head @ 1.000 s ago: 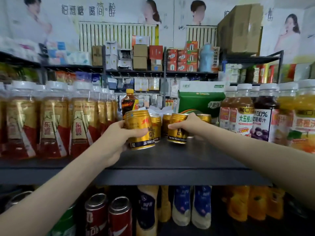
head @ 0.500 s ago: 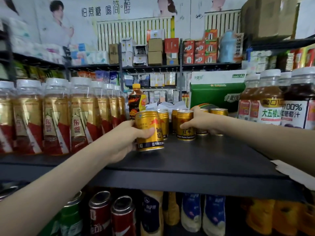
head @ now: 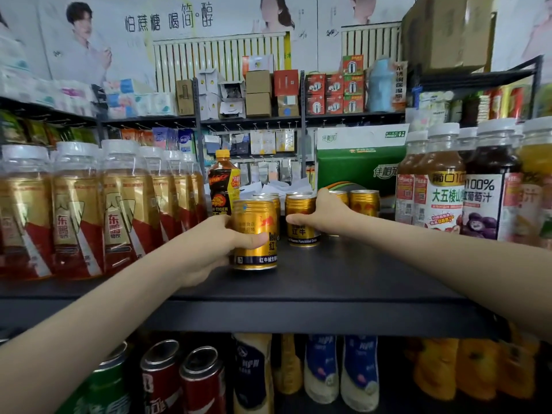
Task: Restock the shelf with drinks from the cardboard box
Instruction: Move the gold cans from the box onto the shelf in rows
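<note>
The left hand (head: 209, 249), fingers wrapped round a gold can (head: 255, 234), has lowered it onto the shelf (head: 358, 279); the right hand (head: 325, 213) clasps a second can (head: 301, 233) behind, so both seem nearly stocked.

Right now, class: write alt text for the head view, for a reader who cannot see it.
The left hand grips a gold can on the shelf; the right hand holds a second can further back. Bottles stand on both sides.

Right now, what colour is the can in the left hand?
Gold can, dark band at its base; head view.
</note>
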Demonstrator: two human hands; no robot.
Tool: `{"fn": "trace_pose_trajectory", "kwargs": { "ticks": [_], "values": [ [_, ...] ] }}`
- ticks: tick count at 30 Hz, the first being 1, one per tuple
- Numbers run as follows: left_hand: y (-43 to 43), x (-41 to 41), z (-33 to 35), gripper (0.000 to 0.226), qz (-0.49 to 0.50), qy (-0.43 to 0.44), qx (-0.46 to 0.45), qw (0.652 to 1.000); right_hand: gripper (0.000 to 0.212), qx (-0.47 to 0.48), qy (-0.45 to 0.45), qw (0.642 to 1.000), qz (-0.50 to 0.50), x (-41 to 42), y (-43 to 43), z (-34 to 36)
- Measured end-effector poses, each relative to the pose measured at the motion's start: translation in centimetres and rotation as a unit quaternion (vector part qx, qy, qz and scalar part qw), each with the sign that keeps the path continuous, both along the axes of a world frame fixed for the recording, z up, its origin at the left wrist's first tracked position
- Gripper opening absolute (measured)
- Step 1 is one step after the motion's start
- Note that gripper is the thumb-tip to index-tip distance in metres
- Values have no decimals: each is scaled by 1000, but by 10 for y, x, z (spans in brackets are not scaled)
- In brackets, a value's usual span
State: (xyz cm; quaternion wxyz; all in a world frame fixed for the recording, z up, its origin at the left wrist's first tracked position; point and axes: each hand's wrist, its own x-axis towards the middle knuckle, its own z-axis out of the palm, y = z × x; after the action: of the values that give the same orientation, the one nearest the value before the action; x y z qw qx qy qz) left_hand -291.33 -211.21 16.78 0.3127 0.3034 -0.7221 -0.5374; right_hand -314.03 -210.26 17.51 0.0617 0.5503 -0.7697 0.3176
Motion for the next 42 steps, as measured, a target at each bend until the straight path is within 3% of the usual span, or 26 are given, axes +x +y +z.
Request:
{"fn": "trace_pose_trajectory", "kwargs": {
  "ticks": [2, 3, 4, 5, 7, 10, 12, 14, 16, 18, 21, 25, 27, 31, 36, 42],
  "values": [
    [1, -1, 0, 67, 0, -2, -9, 1000, 77, -83, 160, 983, -28, 9, 13, 4],
    [1, -2, -1, 66, -2, 4, -9, 1000, 68, -135, 195, 971, 5, 16, 23, 7],
    [2, -4, -1, 66, -9, 15, -4, 1000, 59, -158, 166, 971, 67, 22, 33, 11],
    [3, -6, -1, 67, -22, 26, 0, 999, 52, -145, 79, 976, 145, 27, 42, 16],
    [6, -14, 0, 64, -59, 49, -2, 997, 48, -37, -117, 959, 255, 33, 57, 22],
    [10, -33, 7, 59, -114, 66, -22, 991, 42, 31, -270, 912, 306, 26, 70, 24],
    [11, -44, 15, 58, -134, 11, -117, 984, 34, -10, -317, 895, 314, 17, 79, 26],
    [3, -55, 24, 73, -113, -123, -304, 938, 30, -46, -327, 899, 287, 4, 85, 26],
    [-12, -65, 30, 98, -47, -242, -460, 853, 32, -71, -315, 918, 231, -9, 85, 24],
    [-24, -76, 33, 102, 13, -296, -544, 785, 38, -78, -295, 939, 161, -20, 81, 19],
    [-36, -95, 29, 101, 49, -327, -600, 729, 29, -85, -231, 968, 53, -28, 76, 11],
    [-44, -114, 19, 97, 25, -337, -612, 715, 60, -100, -160, 982, -6, -32, 65, 2],
    [-47, -119, 17, 90, 29, -334, -621, 709, 65, -86, -142, 986, 21, -35, 60, 0],
    [-48, -118, 17, 80, 31, -319, -616, 720, 99, 1, -78, 993, 86, -43, 51, -7],
    [-49, -117, 17, 79, 39, -318, -612, 723, 87, 2, 0, 999, 52, -44, 45, -6],
    [-49, -113, 16, 78, 56, -318, -644, 693, 90, 2, 32, 999, 18, -44, 32, -10]
  ]
}}
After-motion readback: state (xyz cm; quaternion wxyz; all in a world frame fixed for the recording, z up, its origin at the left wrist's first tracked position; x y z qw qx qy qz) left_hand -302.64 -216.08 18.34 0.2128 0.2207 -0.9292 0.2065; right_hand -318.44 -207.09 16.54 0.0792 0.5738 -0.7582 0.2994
